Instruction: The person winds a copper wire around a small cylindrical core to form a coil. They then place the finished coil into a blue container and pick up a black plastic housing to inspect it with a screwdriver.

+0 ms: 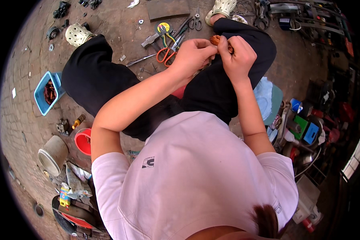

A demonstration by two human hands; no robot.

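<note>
Both hands meet above my right thigh, around a small, rough reddish-brown piece that looks like a wad of copper wire. Its exact kind is hard to make out because fingers cover much of it. My left hand is closed, thumb and fingertips pinched at the near side of the piece. Curled round the other side, my right hand has its thumb pressed against the piece. On the floor left of the hands lie red-handled pliers, a hammer and a long screwdriver.
Scissors and a yellow round roll lie ahead. At left stand a blue basin with reddish-brown pieces, a red bucket and a pale bucket. Mixed parts and boxes, including a blue box, crowd the right.
</note>
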